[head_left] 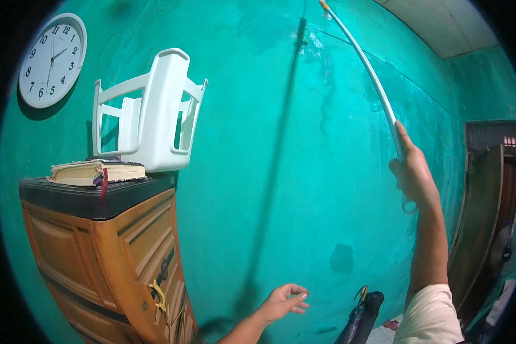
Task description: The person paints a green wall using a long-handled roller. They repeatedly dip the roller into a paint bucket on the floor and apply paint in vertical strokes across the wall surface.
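My right hand (pixel 415 172) is raised at the right, its fingers wrapped round the lower part of a long white pole (pixel 368 67). The pole leans up and to the left along the green wall, ending in an orange tip (pixel 324 5) at the top edge. Below the hand, a ring (pixel 409 206) shows at the pole's bottom end. Low in the middle, my left hand (pixel 284 301) is in front of the wall with its fingers loosely bent and apart. I see nothing held in it.
At left stands a brown drawer cabinet (pixel 69 241) with a black top. On it rest a thick book (pixel 97 172) and a white plastic stool (pixel 163 114). A round clock (pixel 53 60) hangs above. Folded umbrellas (pixel 364 315) stand low right, near a doorway (pixel 490 189) and a fan (pixel 505 252).
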`<state>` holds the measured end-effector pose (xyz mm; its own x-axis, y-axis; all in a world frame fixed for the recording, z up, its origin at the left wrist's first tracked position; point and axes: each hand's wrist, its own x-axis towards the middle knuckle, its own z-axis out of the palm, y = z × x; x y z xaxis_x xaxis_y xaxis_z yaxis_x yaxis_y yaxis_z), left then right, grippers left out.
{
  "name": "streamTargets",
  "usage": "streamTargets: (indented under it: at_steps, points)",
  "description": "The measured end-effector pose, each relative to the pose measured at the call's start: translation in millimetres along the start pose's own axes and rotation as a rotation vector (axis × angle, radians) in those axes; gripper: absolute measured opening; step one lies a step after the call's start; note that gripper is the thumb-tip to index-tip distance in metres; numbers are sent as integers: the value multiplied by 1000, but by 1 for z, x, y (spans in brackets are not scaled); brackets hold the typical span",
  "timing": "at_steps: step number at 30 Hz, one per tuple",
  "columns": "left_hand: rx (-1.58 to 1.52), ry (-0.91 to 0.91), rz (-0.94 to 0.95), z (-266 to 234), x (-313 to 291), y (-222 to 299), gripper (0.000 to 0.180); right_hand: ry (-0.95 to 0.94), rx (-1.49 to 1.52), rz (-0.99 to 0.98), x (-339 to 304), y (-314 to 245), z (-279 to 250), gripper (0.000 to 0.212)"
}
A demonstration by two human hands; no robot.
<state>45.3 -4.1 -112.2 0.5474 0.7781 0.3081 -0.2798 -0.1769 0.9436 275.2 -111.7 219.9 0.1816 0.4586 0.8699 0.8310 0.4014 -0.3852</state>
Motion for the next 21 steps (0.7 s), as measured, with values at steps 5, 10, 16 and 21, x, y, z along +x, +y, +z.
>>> streamTargets:
  at_steps: [5, 10, 16, 21]
  points:
    - [-1, 25, 10, -6, 2, 1, 46, -22, -7, -82, 41, 4, 12, 85]
    - [-19, -51, 11, 3, 27, 3, 45, 99, -160, -252, 175, -5, -7, 80]
    - [15, 70, 37, -12, 32, 39, 43, 117, -167, -269, 284, -103, 18, 69]
    - [45, 84, 19, -6, 49, 78, 39, 79, -139, -170, 331, -139, 29, 62]
